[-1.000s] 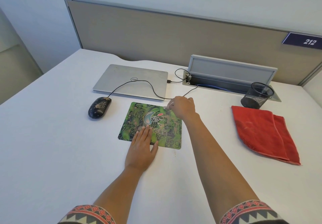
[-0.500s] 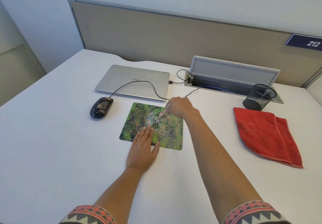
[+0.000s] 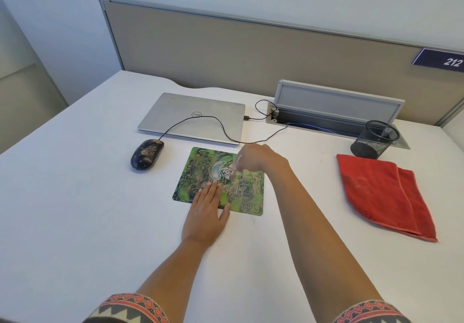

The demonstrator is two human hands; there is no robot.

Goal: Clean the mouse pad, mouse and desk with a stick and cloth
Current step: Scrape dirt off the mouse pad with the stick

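Worktop (image 3: 75, 209) is a big plain white matte slab, and it doesn't look wiped yet: a few tiny brownish crumbs (image 3: 252, 219) sit just off the pad's near right corner. Red cloth (image 3: 376, 192) lies folded flat, well off to the right. It looks like soft terry and nobody's touching it, so I'd say all the wiping is left to do.

Mouse pad (image 3: 190, 172) sits mid-worktop in front of the closed silver laptop (image 3: 190, 119). It's a thin square with rounded corners and a glossy green print, with reddish-brown specks across its right half. Mouse (image 3: 147, 154) is just left of the pad: a smooth black oval, corded, its back dusted with tan grit, so not cleaned by the look of it.

Left hand (image 3: 207, 212) lies flat on the pad's near edge, fingers straight, grip apart, pinning it down. Right hand (image 3: 253, 158) is over the pad's middle, grip clamped on the stick (image 3: 229, 175). That's a short pale thing, too small to tell the material, tip down on the print. My guess is that scraping the pad is the step in hand.
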